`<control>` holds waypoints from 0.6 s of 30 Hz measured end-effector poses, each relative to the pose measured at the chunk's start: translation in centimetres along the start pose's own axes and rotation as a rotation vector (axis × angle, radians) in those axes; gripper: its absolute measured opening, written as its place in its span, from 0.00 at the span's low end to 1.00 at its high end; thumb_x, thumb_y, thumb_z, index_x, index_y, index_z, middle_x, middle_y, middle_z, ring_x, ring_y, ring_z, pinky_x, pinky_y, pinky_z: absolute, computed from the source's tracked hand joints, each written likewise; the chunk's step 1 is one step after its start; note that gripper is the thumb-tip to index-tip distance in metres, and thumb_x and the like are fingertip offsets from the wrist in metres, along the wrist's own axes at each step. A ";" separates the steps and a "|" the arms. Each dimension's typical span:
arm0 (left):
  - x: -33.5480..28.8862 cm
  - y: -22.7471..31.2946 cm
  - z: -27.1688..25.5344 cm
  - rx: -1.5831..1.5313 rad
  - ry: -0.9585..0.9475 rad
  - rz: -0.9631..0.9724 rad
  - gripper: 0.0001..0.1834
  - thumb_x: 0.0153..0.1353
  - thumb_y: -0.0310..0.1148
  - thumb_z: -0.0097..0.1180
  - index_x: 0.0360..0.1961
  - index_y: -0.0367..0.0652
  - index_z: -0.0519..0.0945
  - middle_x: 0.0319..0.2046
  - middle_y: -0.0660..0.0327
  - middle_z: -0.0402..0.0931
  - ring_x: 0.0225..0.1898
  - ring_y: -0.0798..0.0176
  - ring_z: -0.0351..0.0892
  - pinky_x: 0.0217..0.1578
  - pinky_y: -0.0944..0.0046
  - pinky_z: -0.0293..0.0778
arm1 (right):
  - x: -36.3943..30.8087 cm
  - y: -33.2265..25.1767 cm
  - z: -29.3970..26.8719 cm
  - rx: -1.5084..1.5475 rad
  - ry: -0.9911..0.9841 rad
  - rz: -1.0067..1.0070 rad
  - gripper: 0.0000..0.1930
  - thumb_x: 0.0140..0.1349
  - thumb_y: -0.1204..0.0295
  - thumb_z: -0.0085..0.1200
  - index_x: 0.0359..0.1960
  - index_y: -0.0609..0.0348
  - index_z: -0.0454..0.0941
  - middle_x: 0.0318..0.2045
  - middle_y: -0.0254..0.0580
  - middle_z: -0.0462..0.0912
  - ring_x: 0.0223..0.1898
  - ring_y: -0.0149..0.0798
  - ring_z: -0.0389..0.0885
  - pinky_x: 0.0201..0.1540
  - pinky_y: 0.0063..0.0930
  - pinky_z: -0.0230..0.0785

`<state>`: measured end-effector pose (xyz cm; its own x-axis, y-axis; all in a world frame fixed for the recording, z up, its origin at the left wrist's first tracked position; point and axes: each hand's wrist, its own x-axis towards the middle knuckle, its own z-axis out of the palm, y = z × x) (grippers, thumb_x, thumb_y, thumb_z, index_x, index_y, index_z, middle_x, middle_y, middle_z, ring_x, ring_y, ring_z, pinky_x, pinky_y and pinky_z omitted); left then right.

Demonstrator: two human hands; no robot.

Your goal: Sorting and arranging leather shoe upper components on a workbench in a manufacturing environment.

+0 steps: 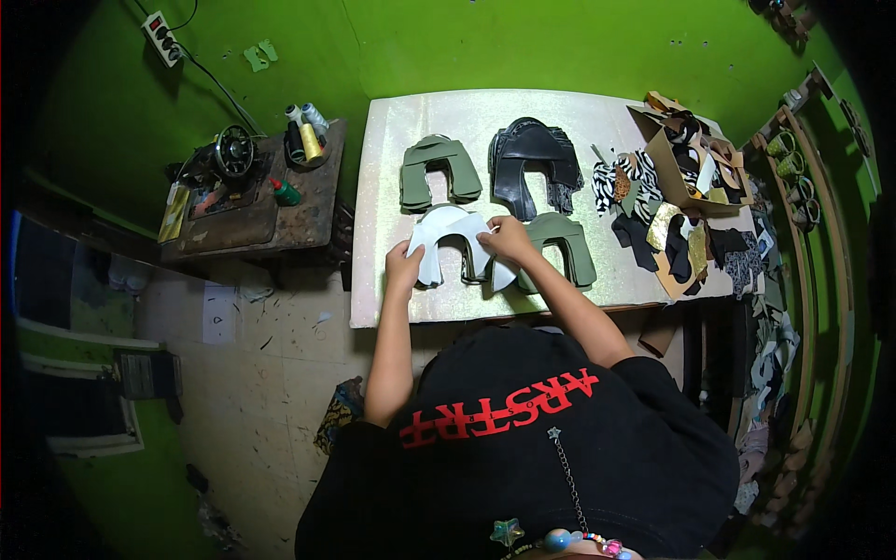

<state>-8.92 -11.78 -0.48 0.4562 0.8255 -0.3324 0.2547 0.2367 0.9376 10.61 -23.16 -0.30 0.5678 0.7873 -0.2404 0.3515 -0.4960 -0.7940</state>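
White arch-shaped cut pieces [450, 220] lie in a pile at the table's near edge, dark layers showing at the inner edge of the arch. My left hand [403, 269] grips the left leg of the top white piece between thumb and fingers. On the other side, my right hand [510, 241] is closed on the right part of the white piece, which sits askew over the pile. Behind them is a stack of olive green arches [417, 173]. A black arch stack [523, 140] lies to its right. Another olive green stack [577, 252] is partly covered by my right forearm.
A cardboard box [681, 173] of scraps stands on the pale table [378, 303], with loose offcuts [644, 229] around it. At left, a sewing machine [233, 154] on a wooden stand holds thread cones [309, 140]. A rack [821, 215] lines the right wall.
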 end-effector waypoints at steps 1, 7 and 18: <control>0.3 -0.3 0.1 0.023 0.033 0.041 0.11 0.53 0.27 0.54 0.36 0.30 0.74 0.29 0.56 0.76 0.29 0.69 0.74 0.30 0.70 0.69 | 0.1 0.2 0.3 -0.015 0.025 0.005 0.17 0.42 0.61 0.60 0.30 0.60 0.78 0.25 0.53 0.79 0.30 0.48 0.79 0.36 0.34 0.69; 0.4 0.2 0.6 -0.005 0.069 0.028 0.12 0.49 0.23 0.57 0.35 0.30 0.73 0.28 0.57 0.77 0.27 0.68 0.75 0.28 0.71 0.70 | 0.5 1.3 1.4 -0.046 0.161 -0.052 0.15 0.43 0.61 0.60 0.26 0.62 0.77 0.21 0.47 0.78 0.25 0.42 0.78 0.31 0.31 0.69; -1.2 0.9 1.5 0.723 0.474 0.366 0.19 0.45 0.30 0.60 0.40 0.43 0.72 0.35 0.54 0.72 0.30 0.64 0.73 0.29 0.67 0.71 | -0.9 -0.5 0.3 -0.143 0.346 -0.047 0.20 0.44 0.58 0.59 0.33 0.60 0.72 0.25 0.52 0.78 0.31 0.49 0.78 0.38 0.37 0.69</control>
<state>-7.92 -13.33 0.64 0.2583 0.9460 0.1957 0.7046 -0.3230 0.6318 9.72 -23.51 0.14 0.7580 0.6521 0.0168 0.4696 -0.5276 -0.7079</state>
